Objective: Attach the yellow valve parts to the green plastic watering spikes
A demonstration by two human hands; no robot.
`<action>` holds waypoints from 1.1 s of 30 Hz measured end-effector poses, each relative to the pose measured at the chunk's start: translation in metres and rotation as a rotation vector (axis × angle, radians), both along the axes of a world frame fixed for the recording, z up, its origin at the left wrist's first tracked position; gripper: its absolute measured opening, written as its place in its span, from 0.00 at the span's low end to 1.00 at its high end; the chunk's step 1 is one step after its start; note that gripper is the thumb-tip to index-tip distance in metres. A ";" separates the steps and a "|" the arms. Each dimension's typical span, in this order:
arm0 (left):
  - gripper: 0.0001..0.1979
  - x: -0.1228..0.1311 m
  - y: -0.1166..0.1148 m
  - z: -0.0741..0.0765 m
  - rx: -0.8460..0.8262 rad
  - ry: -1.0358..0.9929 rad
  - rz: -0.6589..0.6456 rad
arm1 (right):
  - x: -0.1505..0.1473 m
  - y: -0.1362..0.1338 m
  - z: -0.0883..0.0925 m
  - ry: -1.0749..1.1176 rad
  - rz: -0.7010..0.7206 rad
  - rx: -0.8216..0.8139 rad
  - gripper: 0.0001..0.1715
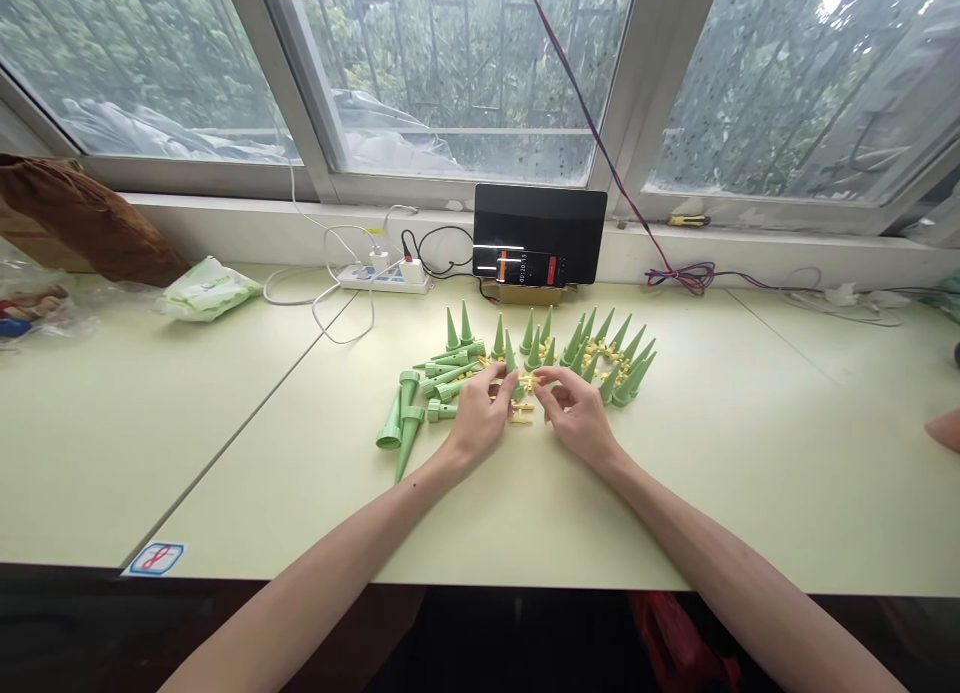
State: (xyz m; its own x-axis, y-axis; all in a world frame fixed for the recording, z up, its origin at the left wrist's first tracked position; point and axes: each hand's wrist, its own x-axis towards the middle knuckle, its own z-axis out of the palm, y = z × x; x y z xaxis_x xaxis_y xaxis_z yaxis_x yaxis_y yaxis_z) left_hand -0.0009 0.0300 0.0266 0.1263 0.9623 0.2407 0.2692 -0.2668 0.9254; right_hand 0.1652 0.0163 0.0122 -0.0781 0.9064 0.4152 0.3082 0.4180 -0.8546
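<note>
My left hand (pixel 482 410) is closed at a green plastic spike (pixel 510 351) that points upward, its lower part half hidden by my thumb. Facing it, my right hand (pixel 576 411) has its thumb and index finger bent close around a small yellow piece (pixel 529 379); the exact contact is too small to see clearly. Between my hands, more small yellow pegs (pixel 522 407) lie on the table. Green spikes with ribbed caps (pixel 409 418) lie on their sides at the left. On the right, several green spikes (pixel 632 375) stand upright around a pile of yellow pieces (pixel 600 355).
A black tablet (pixel 540 223) leans at the back with a phone (pixel 531 269) showing a timer before it. A white power strip (pixel 384 277) with cables, a green-white packet (pixel 210 289) and a brown bag (pixel 82 218) are left. Another person's hand (pixel 943 430) shows far right.
</note>
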 end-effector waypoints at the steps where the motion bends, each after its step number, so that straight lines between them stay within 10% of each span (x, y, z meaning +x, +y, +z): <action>1: 0.18 0.000 0.000 0.000 0.007 0.005 0.002 | 0.000 0.000 0.000 -0.007 0.002 0.007 0.15; 33: 0.14 -0.002 0.000 -0.007 0.105 0.104 -0.088 | -0.001 0.000 0.001 0.101 0.001 -0.047 0.17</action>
